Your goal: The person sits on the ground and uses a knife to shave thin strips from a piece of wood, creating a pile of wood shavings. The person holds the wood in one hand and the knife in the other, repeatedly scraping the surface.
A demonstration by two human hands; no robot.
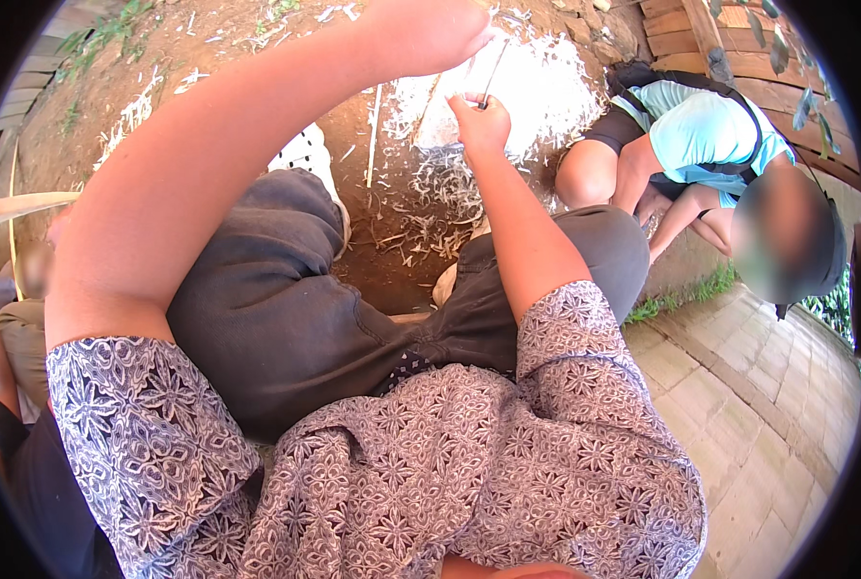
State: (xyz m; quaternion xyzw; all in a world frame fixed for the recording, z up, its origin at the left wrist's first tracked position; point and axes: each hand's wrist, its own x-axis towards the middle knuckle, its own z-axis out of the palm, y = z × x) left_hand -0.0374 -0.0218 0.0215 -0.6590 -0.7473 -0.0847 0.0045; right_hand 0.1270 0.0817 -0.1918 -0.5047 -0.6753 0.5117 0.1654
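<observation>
Currently, a slim, straight, dark tool [495, 70] slants up from the right hand [482, 124] (fingers curled round its lower end), against white shavings [558, 92]; left hand [435, 37]: finger state cannot be told.

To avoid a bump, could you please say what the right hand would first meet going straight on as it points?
Probably the left hand, which lies ahead of the right hand in the picture, though depth is unclear, so it might miss.

You have 1 slim, dark tool [494, 74]: near end in your right hand [482, 125], slanting forward, far end beside your left hand [440, 34].
</observation>
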